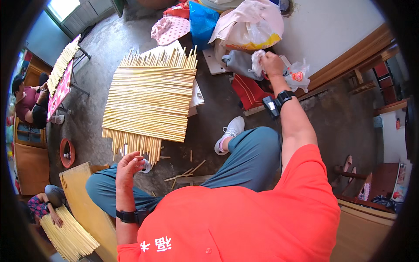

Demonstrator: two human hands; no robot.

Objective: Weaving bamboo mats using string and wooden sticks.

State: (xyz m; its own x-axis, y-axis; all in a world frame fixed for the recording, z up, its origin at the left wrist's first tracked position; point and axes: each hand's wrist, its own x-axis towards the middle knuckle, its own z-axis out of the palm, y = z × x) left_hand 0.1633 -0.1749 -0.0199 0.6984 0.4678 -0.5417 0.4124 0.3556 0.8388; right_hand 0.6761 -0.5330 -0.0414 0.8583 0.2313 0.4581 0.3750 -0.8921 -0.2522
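Grey floor [109, 48] with stick mat [150, 102] in front of me | my left hand [128, 168] fingers curled on small white roll [146, 166] | my right hand [271, 64] fingers gripping white bag [257, 61]

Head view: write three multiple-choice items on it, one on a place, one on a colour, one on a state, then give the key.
1. Where does the mat of pale sticks lie?
A. on the floor ahead of the person's knees
B. on the person's lap
C. against the white wall

2. What colour is the person's shirt?
A. blue
B. orange-red
C. white

3. What is the right hand doing?
A. resting flat on the knee
B. gripping crumpled white plastic
C. holding a stick

Key:
1 A, the mat lies flat on the grey floor beyond the teal trouser legs.
2 B, the shirt fills the lower frame in orange-red.
3 B, its fingers close on the white plastic by the bags, while the left hand is raised over the left knee, near the mat's lower edge.
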